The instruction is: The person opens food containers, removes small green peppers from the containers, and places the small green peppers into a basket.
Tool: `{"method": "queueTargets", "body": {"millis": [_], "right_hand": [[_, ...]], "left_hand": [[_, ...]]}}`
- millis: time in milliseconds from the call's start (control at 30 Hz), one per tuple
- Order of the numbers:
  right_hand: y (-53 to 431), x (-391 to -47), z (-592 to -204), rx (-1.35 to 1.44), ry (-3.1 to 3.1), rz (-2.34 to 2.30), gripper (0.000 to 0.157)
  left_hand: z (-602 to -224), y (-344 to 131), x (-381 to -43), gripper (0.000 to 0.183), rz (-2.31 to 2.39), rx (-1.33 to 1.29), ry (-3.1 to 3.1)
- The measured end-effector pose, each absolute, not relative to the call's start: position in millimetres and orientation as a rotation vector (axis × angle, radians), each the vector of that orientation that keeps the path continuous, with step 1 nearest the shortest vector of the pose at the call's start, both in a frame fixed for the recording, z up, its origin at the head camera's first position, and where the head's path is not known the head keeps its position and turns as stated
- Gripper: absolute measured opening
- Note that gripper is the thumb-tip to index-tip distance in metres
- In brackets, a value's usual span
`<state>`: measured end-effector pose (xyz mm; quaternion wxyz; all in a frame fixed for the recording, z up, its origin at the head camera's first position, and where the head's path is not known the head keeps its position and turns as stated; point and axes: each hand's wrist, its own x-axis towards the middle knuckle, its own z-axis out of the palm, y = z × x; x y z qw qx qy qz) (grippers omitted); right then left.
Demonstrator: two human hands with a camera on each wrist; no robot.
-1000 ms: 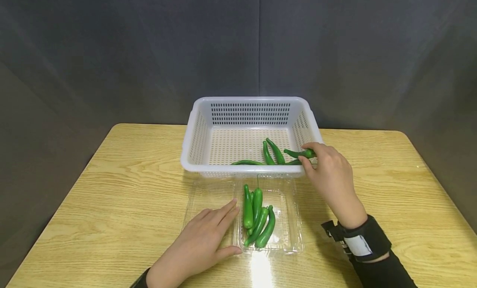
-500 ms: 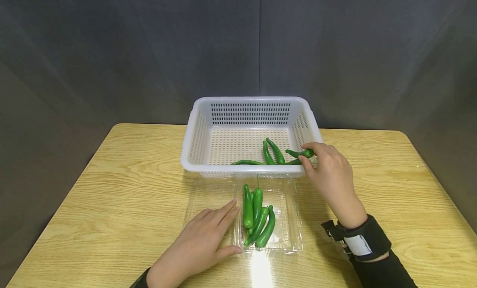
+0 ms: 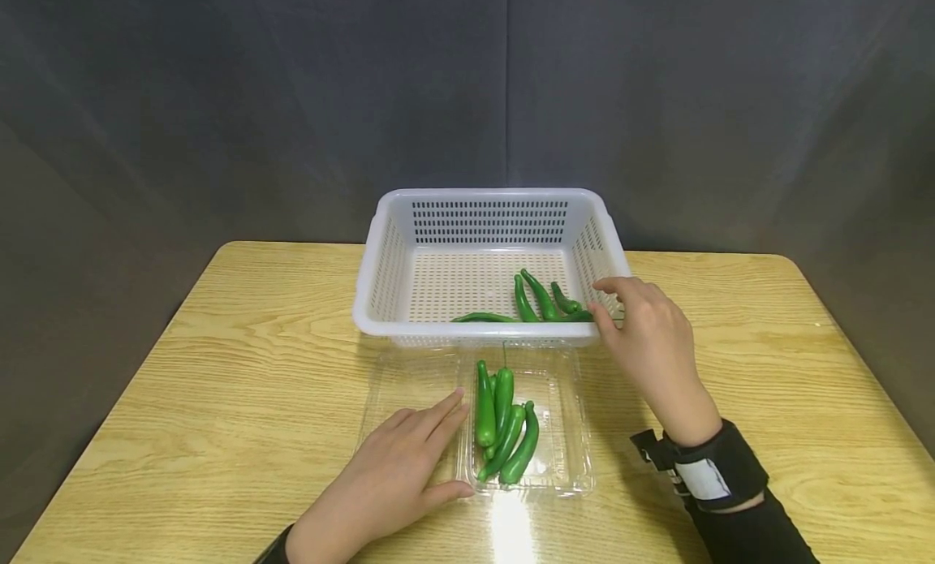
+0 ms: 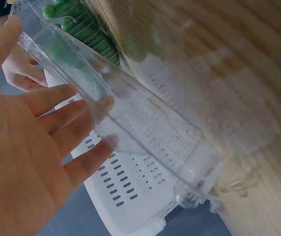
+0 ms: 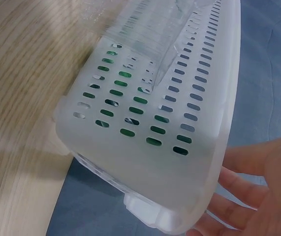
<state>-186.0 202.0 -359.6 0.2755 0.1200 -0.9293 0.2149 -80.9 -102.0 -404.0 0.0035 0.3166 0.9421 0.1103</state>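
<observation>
Left hand on the clear container, right hand unladen at the basket

The person's left hand lies spread over the left half of the container, its fingers nearly straight and reaching to the ridge between the two halves, its thumb near the front edge. It grips nothing; the wrist view shows fingertips through the thin plastic. That light contact looks meant to keep the container flat and steady.

The right hand is at the basket's near right corner, thumb and index finger apart with nothing pinched between them. Just beside the fingertips a short green pepper lies inside the basket; whether the thumb touches the pepper below it cannot be told. The hand's angle over the rim probably gives the fingers a way in past the wall.

More peppers lie in the basket, gathered toward its near right side and partly hidden by the near wall. Other peppers lie overlapping in the container's right half, mostly lengthwise, which seems to suit the tray's shape.

The container sits just in front of the basket, an arrangement that presumably keeps the reach short. Both stand on a wooden table before a dark grey backdrop.
</observation>
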Motion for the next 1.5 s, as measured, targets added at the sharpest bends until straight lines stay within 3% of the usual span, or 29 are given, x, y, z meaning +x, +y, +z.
{"method": "queueTargets", "body": {"millis": [1500], "right_hand": [[187, -163, -341, 0.882, -2.43, 0.502, 0.029]], "left_hand": [[-404, -102, -80, 0.084, 0.349, 0.986, 2.953]]}}
